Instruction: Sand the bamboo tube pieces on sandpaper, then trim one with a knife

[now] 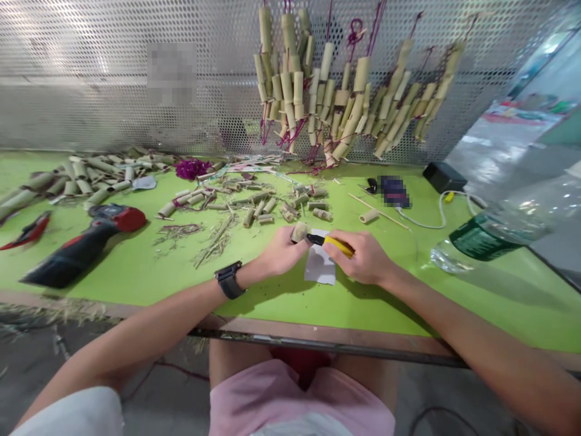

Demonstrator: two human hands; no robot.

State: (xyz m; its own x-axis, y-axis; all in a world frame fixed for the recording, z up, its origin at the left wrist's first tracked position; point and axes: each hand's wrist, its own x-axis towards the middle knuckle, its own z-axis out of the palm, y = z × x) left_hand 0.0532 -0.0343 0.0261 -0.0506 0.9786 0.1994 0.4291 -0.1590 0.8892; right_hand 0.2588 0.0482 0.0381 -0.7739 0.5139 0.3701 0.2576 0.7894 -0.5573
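Note:
My left hand (284, 251) is closed around a short bamboo piece (299, 232), its cut end facing up and to the right. In my right hand (363, 257) I grip a yellow-handled tool (336, 244) with a black head; whether it is a knife or pliers, I cannot tell. The tool's black tip touches or nearly touches the bamboo's end. Beneath both hands lies a white slip of paper (320, 266) on the green tabletop (272, 297). Dark specks are scattered around the paper.
Cut bamboo pieces (267, 207) and a purple string bundle (193, 169) lie behind my hands. A cordless drill (91, 242) and red-handled cutters (28, 231) are left. To the right lies a plastic bottle (481, 236). Bamboo strings (290, 85) hang against the perforated metal panel (113, 91).

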